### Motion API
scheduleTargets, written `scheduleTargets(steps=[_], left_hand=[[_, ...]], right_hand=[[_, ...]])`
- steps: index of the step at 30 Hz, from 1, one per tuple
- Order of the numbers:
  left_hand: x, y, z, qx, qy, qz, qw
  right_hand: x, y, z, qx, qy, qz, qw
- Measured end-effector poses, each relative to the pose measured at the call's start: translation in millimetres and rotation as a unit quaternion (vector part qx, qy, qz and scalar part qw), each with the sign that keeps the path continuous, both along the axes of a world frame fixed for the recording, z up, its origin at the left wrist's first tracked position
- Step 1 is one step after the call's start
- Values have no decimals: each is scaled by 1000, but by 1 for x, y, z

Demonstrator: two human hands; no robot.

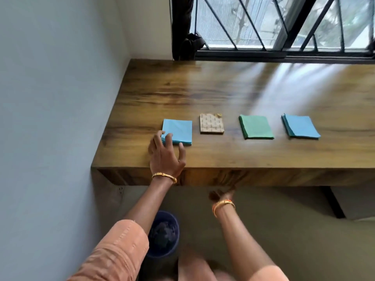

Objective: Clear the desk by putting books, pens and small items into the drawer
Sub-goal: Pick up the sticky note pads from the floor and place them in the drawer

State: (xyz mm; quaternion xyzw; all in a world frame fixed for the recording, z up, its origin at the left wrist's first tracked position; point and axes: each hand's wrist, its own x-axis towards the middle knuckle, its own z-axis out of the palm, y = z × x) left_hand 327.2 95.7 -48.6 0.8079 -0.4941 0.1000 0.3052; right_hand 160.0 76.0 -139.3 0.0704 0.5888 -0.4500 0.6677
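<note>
Desk [223,94] first: a thick wooden slab set in the corner under a barred window [284,25], and on it 4 small flat items sit in a row near the front edge, well apart from one another. From the left: a light blue pad [179,129], then a beige patterned pad [211,124] with something small and yellowish at its far right corner, too small to tell what, then a green pad [256,126], then a second blue pad [300,126] at the right end. Left hand [165,157] is on the light blue pad, fingers spread wide and bent over its near left corner, fingertips on the top face and the left edge, thumb out to the right and touching the near edge; whether it grips or only touches, I cannot tell. A gold bangle [164,177] rings that wrist, and an orange sleeve [115,254] covers the arm lower down. Right hand [220,194] is down below the front edge of the slab, blurred and half hidden under it, so I cannot tell how its fingers lie or whether they hold anything; its wrist wears gold and orange bangles [223,205]. Down on the floor between the arms stands a dark blue bin [164,234] with dark stuff inside. A drawer does not show clearly.
</note>
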Motion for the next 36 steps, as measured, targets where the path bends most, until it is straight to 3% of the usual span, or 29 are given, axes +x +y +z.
scheduleTargets(steps=[3,8,11,14,15,17,18,19,21,22,23,26,30,33,36], left_hand=[[0,2,-4,-59,-3,-5,998],[-2,5,-10,-75,-30,-13,997],[-12,18,-20,-26,-44,12,999],[-39,45,-29,34,5,62,997],[-49,56,-32,50,18,67,996],[-64,81,-35,81,33,61,994],[-67,91,-35,96,35,56,993],[-72,102,-34,106,29,55,992],[-79,120,-28,139,-1,51,989],[-83,129,-25,153,-13,44,987],[-85,136,-24,168,-15,35,985],[-95,168,-23,173,-14,21,985],[-109,202,-24,178,-7,18,984],[-118,218,-27,184,-2,25,983],[-125,238,-24,195,-1,23,981]], right_hand=[[6,-12,-16,-56,-94,-76,991],[6,-10,-19,-65,-86,-80,991],[-1,1,-26,-57,-73,-75,993],[-17,27,-21,-39,-90,-39,994],[-24,37,-16,-29,-79,-18,996],[-40,65,5,-31,94,104,990],[-48,78,11,-22,243,127,961],[-58,92,17,-49,400,69,913],[-70,117,37,-239,597,26,765],[-75,121,43,-330,654,42,680],[-77,121,47,-386,681,84,617],[-94,128,57,-441,689,252,517],[-123,154,48,-439,714,352,417],[-131,173,49,-432,724,354,405],[-137,190,54,-421,710,372,423]])
